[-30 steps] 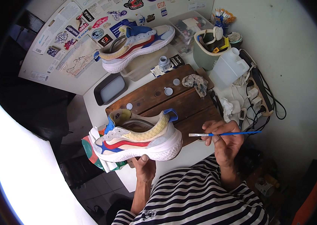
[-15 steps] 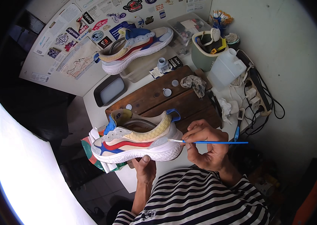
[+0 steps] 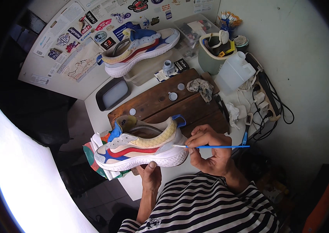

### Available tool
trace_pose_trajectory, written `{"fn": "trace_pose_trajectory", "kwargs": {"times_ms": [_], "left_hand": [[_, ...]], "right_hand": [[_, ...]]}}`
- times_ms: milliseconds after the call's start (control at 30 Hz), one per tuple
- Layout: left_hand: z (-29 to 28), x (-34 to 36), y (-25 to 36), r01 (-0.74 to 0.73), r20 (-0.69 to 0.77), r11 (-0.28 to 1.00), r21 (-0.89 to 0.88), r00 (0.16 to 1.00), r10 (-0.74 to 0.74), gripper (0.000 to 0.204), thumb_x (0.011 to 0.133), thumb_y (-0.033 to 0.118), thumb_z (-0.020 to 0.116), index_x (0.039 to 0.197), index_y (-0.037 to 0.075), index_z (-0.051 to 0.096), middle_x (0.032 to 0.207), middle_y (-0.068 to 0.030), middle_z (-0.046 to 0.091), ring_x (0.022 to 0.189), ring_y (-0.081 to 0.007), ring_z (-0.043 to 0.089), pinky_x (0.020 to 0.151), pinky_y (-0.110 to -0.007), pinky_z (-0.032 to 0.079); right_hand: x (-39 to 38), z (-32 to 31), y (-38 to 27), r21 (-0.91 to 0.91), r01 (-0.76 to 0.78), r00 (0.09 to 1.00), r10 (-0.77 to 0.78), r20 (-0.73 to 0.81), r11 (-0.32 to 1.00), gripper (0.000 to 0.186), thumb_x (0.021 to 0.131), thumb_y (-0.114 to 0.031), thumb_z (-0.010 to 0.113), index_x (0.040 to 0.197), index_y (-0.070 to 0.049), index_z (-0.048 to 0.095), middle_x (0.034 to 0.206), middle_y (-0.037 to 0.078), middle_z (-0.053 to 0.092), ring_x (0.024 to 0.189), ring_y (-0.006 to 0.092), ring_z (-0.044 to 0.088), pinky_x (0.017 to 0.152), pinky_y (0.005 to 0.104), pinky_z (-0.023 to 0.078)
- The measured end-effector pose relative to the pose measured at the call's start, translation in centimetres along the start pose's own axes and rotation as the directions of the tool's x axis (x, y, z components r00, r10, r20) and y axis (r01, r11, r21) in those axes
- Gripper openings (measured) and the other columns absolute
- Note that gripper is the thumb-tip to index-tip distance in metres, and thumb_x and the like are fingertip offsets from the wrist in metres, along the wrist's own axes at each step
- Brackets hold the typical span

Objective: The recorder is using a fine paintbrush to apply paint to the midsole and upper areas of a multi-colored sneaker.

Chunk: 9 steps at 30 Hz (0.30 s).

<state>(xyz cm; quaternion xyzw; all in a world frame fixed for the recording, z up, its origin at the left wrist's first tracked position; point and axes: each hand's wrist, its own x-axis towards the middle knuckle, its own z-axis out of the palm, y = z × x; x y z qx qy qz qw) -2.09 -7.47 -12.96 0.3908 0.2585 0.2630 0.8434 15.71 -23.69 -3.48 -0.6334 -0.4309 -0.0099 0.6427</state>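
Observation:
My left hand (image 3: 150, 176) grips a sneaker (image 3: 145, 150) from below, its thumb on the white sole and its other fingers hidden underneath. The shoe has red, blue, grey and cream panels, with a coiled metal spring inside. Pinched in my right hand (image 3: 211, 150) is a thin blue paintbrush (image 3: 222, 146); its pale tip lies against the grey panel near the heel. A matching sneaker (image 3: 141, 50) rests on a clear plastic box (image 3: 143, 73) at the back. An opened paint bottle (image 3: 168, 68) stands to the right of that box.
A dark wooden board (image 3: 160, 99) bears small round caps and a stained rag (image 3: 201, 89). Left of it sits a black tray (image 3: 112, 94). At right are a green bin (image 3: 211, 58), a white jug (image 3: 235, 72), a blue-handled brush (image 3: 246, 130) and a power strip (image 3: 267, 95) with cables.
My right hand and the paintbrush have shifted slightly left, the tip staying at the grey heel panel. The held sneaker has barely moved, still in my left hand.

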Motion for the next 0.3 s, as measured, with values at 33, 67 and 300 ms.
{"fn": "trace_pose_trajectory", "kwargs": {"times_ms": [33,67,300], "left_hand": [[0.1,0.0,0.0,0.008,-0.003,1.000,-0.014,1.000,-0.008,0.093,0.082,0.025,0.082,0.156,0.005,0.029,0.146,-0.0149,0.051,0.139,-0.0351,0.050,0.119,-0.052,0.038],[0.2,0.0,0.1,0.016,-0.006,0.999,-0.029,1.000,-0.016,0.092,0.082,0.026,0.082,0.155,0.005,0.030,0.147,-0.0140,0.051,0.139,-0.0341,0.050,0.119,-0.051,0.038],[-0.9,0.0,-0.1,0.070,-0.030,0.985,-0.156,0.997,-0.075,0.088,0.083,0.022,0.081,0.152,0.003,0.031,0.145,-0.0129,0.052,0.136,-0.0307,0.052,0.120,-0.048,0.037]], "right_hand": [[0.0,0.0,0.1,-0.023,-0.040,0.999,0.040,0.002,0.999,0.017,0.082,0.003,0.074,0.096,-0.001,0.067,0.087,0.010,0.071,0.067,0.0139,0.066,0.067,0.0267,0.057],[0.0,0.1,0.3,-0.045,-0.079,0.997,0.080,0.005,0.996,0.015,0.083,0.003,0.073,0.096,-0.001,0.067,0.087,0.011,0.071,0.068,0.0150,0.067,0.069,0.0276,0.057],[-0.7,-1.0,5.4,0.337,-0.318,0.916,0.379,-0.134,0.886,0.020,0.093,-0.002,0.072,0.110,-0.001,0.062,0.101,0.013,0.072,0.094,0.0263,0.073,0.088,0.0330,0.058]]}}
